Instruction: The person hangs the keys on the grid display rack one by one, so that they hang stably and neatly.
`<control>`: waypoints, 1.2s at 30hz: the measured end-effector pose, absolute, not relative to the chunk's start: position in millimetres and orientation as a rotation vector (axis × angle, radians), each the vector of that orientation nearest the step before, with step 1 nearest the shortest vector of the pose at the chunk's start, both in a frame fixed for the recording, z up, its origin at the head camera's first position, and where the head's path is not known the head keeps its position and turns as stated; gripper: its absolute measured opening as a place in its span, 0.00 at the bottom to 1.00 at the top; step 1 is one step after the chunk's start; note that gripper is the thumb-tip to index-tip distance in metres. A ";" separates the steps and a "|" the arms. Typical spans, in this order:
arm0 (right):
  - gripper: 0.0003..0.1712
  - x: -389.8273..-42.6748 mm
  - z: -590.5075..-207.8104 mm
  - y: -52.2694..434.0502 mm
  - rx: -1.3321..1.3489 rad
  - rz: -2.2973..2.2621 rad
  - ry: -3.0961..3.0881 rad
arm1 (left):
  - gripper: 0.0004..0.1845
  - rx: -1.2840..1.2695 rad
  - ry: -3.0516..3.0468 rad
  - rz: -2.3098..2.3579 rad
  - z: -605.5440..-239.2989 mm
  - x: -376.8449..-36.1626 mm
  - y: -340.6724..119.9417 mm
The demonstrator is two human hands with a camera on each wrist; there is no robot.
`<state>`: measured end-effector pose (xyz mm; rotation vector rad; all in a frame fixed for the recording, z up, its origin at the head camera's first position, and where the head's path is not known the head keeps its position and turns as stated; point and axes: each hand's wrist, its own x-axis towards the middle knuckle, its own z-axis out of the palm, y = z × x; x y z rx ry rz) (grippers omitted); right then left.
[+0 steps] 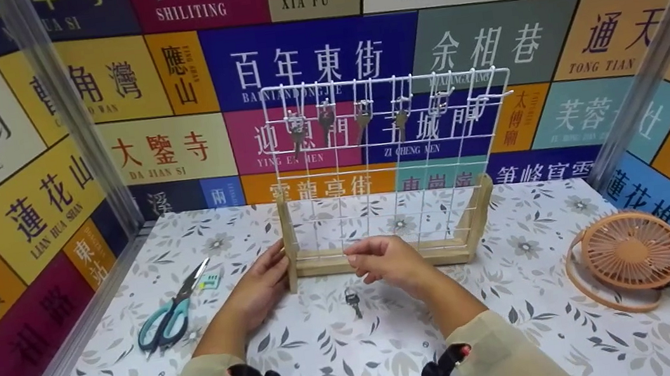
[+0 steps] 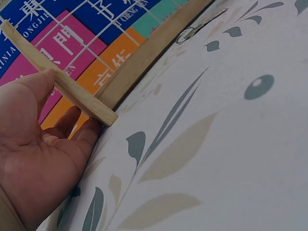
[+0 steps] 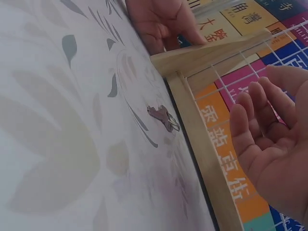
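Observation:
A white wire rack with a wooden base [image 1: 326, 268] stands upright on the table. Its left wooden post [image 2: 82, 94] is held by my left hand [image 1: 264, 286], thumb on the near face and fingers behind. My right hand [image 1: 389, 261] hovers in front of the lower grid, fingers loosely bent with nothing between them. On the table before the base lies a key on a ring [image 3: 161, 115], below and left of the right hand. Several keys, such as one near the upper left [image 1: 297, 132], hang from the hooks along the upper grid; hooks farther right carry none.
Scissors with teal handles [image 1: 165, 324] lie on the left, beside a small pale green piece [image 1: 208, 281]. An orange desk fan [image 1: 633, 250] stands at the right. Behind the table rises a wall of coloured signs [image 1: 169, 138], with clear upright edges at both sides.

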<state>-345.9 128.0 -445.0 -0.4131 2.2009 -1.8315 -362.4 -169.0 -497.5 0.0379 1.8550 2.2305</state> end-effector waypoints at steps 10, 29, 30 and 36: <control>0.23 -354.7 -465.7 120.6 -0.315 -1.784 2.228 | 0.30 0.037 1.855 2.229 -496.2 -361.3 -168.4; 0.20 -352.0 -491.4 122.0 -0.506 -1.387 2.521 | 0.31 0.051 1.863 2.228 -498.5 -364.1 -169.6; 0.20 -351.9 -491.0 121.6 -0.503 -1.369 2.526 | 0.30 0.043 1.862 2.227 -498.5 -364.0 -169.5; 0.21 -351.3 -489.3 120.4 -0.469 -1.301 2.539 | 0.31 0.030 1.875 2.215 -498.9 -363.6 -169.5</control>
